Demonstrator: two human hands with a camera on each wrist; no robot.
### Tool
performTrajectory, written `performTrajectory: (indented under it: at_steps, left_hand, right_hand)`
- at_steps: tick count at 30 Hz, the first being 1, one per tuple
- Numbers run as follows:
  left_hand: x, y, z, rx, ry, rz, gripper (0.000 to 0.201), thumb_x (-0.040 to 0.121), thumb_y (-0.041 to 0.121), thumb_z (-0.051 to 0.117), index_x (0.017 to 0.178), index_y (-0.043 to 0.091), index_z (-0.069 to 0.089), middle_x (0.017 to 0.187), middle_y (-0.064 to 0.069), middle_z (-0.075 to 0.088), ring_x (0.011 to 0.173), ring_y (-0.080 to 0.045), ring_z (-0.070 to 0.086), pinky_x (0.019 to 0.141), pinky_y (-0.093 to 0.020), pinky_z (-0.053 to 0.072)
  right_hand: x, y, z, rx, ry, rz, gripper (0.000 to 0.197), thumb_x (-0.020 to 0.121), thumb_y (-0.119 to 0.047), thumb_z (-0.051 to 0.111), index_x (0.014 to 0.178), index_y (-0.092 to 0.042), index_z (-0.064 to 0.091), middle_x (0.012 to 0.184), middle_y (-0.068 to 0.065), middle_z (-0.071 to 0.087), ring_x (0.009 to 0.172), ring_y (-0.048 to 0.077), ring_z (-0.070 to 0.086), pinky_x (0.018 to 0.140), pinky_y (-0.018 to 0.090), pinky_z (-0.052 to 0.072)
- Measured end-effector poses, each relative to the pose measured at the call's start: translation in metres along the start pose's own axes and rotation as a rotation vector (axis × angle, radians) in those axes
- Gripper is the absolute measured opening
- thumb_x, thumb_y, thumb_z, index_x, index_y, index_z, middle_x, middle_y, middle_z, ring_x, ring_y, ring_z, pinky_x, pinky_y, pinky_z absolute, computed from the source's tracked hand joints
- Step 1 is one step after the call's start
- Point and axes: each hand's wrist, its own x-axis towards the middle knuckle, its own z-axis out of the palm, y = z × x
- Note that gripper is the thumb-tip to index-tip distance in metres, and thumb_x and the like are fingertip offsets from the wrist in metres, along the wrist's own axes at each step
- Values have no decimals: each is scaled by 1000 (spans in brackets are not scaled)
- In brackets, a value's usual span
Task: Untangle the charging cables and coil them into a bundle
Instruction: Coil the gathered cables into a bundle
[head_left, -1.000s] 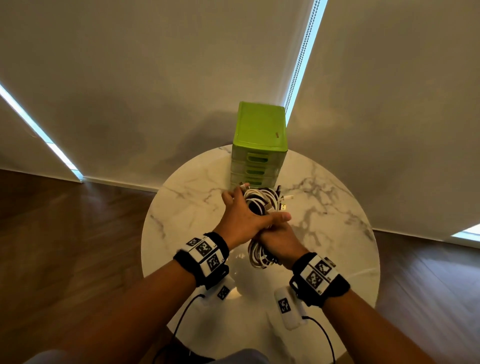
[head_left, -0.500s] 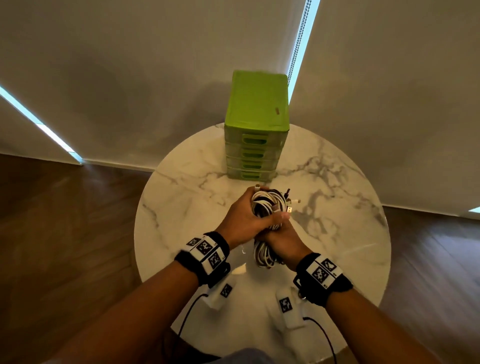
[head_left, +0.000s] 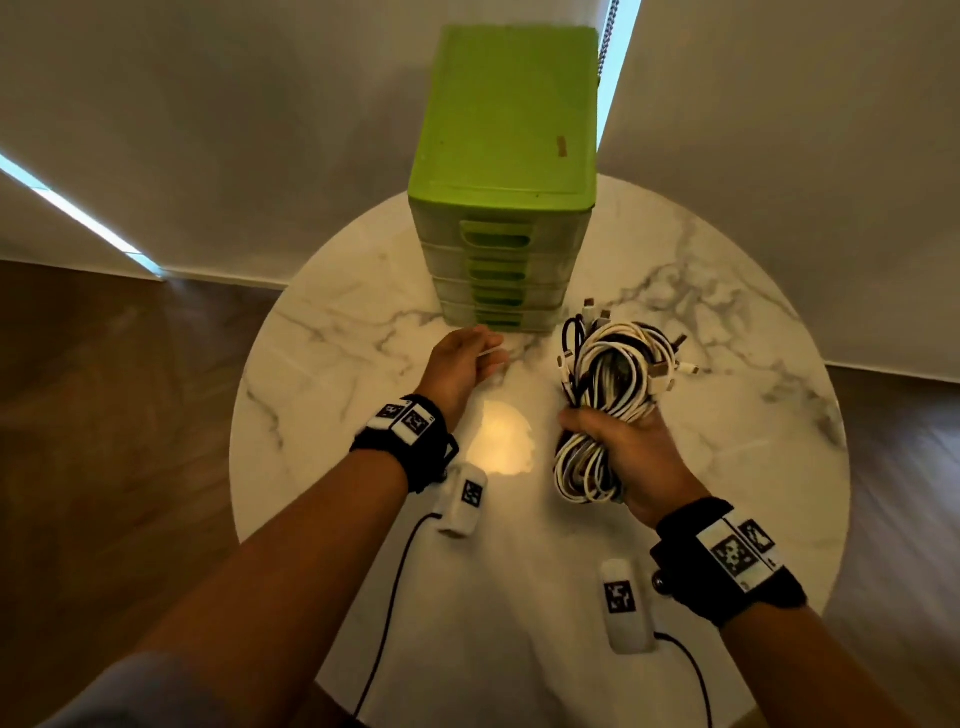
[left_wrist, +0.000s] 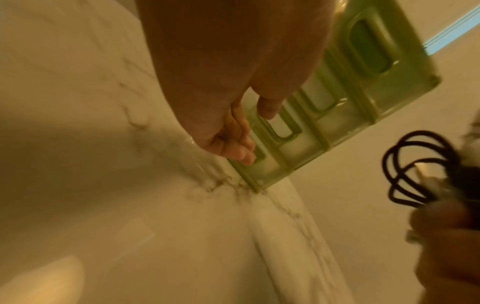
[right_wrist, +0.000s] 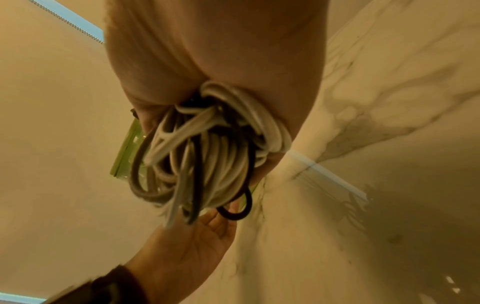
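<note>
Clenched round the middle of the cable bundle (head_left: 608, 395) — the right hand (head_left: 631, 457), fingers wrapped over white and black strands, loops fanning out above the fist and hanging below it. Held up over the marble table (head_left: 322, 364), to the right of the green drawer unit (head_left: 506, 171), not resting on the surface as far as can be judged. Several plug ends sticking out at the top of the coil (too small to name the types).

Released and empty, the left hand (head_left: 462, 366): fingers straight and relaxed, reaching forward close to the lowest drawer fronts; in the left wrist view the fingertips (left_wrist: 246, 158) almost at the bottom drawer, contact not clear.

Step in hand, by judgement: coiling nearly finished, bundle now to be stowed or put down. Next move probably a hooking of a drawer handle with the left fingers, while keeping the coil tight so no loop slips out.

Compared with half a second ago — both hands then together on the bundle at table centre; now separated, left gone toward the drawers, bundle carried rightward by the right alone.
</note>
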Motion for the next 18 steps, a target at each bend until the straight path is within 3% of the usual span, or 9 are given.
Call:
performTrajectory:
  at_steps: [2,5,7,10,14,18]
  left_hand:
    - [14,-3,8,-6,12,-29,16,106,20,48,111,8,58,105,-8,66,87,-18,67,77,-29,55]
    - [23,-2,18,-42,19,-68,20,108,24,45,108,9,59,102,-6,66,81,-16,66,64,-22,47]
    - [24,0,22,-97,30,-83,21,108,25,44,106,12,61,99,-3,69,81,-15,67,60,-20,46]
    - [23,2,26,-154,53,-80,24,107,25,47,98,10,64,83,-2,70,68,-12,66,53,-19,46]
    - [16,-12,20,-84,53,-73,28,107,27,46,97,8,64,83,-7,67,66,-16,57,56,-24,38]
    - [-12,-35,1,-30,26,-81,34,107,32,46,98,9,69,72,-3,64,62,-17,54,57,-27,39]
  right_hand:
    - [1,6,-4,17,-22,6,41,75,2,78,112,-13,70,93,5,75,82,18,72,70,31,57]
    - [2,13,-10,-10,-43,12,53,65,-11,79,117,-12,69,99,7,75,91,23,71,76,35,58]
    - [1,17,-14,-25,-47,9,50,69,-6,81,117,-11,69,99,6,75,93,23,70,81,38,57]
    - [-1,20,-20,-38,-34,33,44,70,-3,82,112,-9,70,92,6,74,87,24,71,82,43,57]
    - [-6,20,-25,-69,-45,53,36,75,1,79,109,-5,69,88,8,73,85,27,70,82,44,58]
    - [-18,20,-22,-88,-25,99,30,77,2,77,105,-5,71,86,8,74,83,25,71,81,42,57]
